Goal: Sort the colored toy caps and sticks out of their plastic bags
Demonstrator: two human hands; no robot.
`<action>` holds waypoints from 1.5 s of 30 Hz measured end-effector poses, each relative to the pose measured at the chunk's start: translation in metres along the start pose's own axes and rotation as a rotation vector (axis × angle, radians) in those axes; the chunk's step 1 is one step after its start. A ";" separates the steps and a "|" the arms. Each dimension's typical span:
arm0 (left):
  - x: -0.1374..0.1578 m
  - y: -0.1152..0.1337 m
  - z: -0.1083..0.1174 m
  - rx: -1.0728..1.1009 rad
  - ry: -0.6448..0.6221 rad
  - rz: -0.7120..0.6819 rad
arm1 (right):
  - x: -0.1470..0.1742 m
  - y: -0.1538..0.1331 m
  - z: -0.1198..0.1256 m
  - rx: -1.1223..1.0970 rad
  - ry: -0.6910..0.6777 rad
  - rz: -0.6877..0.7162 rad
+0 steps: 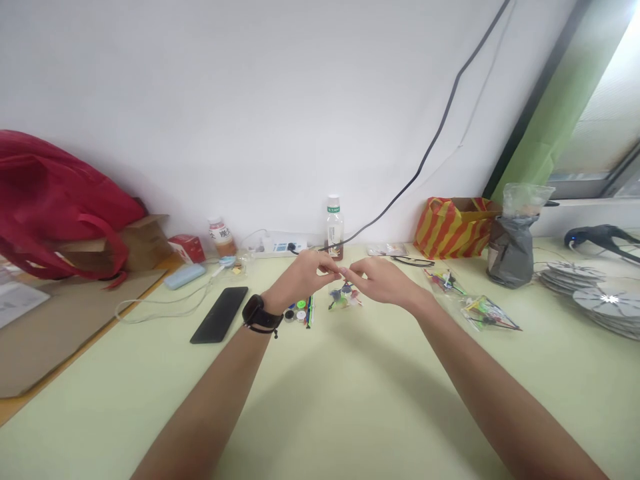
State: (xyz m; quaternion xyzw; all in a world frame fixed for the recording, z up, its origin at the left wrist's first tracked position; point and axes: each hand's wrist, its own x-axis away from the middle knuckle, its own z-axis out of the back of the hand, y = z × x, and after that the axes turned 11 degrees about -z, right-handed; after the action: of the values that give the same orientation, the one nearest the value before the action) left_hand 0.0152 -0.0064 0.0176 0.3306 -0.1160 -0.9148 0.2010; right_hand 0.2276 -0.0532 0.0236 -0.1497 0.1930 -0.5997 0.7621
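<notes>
My left hand [311,273], with a black watch [256,310] on its wrist, is closed in a pinch near the middle of the view. Opposite it, my right hand [383,279] pinches too, and the fingertips of both hands almost meet. Between and just below them hangs a small clear plastic bag [345,297] with blue, green and red pieces inside; both hands seem to grip its top edge. Under my left hand lie small round discs [301,305] in green, white and black. Beside these are thin coloured sticks [309,312].
A black phone [220,315] and a light blue power bank [185,276] lie left. A bottle [334,227] stands by the wall. Right are bagged coloured parts [487,313], a striped bag [453,227], a grey bag [511,250] and stacked discs [610,310]. A red backpack [60,193] sits far left.
</notes>
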 end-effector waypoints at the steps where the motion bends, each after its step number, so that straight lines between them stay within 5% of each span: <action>1: 0.000 0.000 0.000 -0.006 0.005 0.002 | 0.001 0.000 0.000 0.009 -0.013 0.000; 7: -0.001 0.002 -0.002 0.021 0.024 -0.006 | 0.000 -0.001 -0.002 0.001 -0.016 -0.008; 19: -0.002 0.006 -0.002 0.090 0.070 0.017 | 0.004 0.007 0.004 -0.197 -0.355 -0.100; 28: -0.005 0.016 0.007 0.461 0.273 0.126 | 0.011 0.011 0.035 -0.239 -0.081 0.150; 32: -0.009 0.025 0.010 0.512 0.395 0.108 | 0.025 -0.003 0.044 -0.167 0.238 0.153; 37: -0.009 0.041 0.012 0.563 0.400 0.107 | 0.027 0.000 0.041 -0.229 0.511 0.162; 39: -0.005 0.049 0.008 0.614 0.408 0.127 | 0.027 0.009 0.033 -0.360 0.427 0.145; 43: 0.014 0.061 -0.012 0.756 0.498 0.208 | 0.040 0.029 0.006 -0.760 -0.018 0.073; 45: 0.028 0.065 -0.024 0.807 0.530 0.281 | 0.050 0.035 -0.011 -0.886 -0.112 0.043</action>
State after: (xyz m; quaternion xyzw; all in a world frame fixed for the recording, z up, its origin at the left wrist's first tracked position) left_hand 0.0302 -0.0787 0.0057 0.5839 -0.4489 -0.6458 0.2011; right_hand 0.2623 -0.0938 -0.0078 -0.4900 0.3928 -0.4340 0.6460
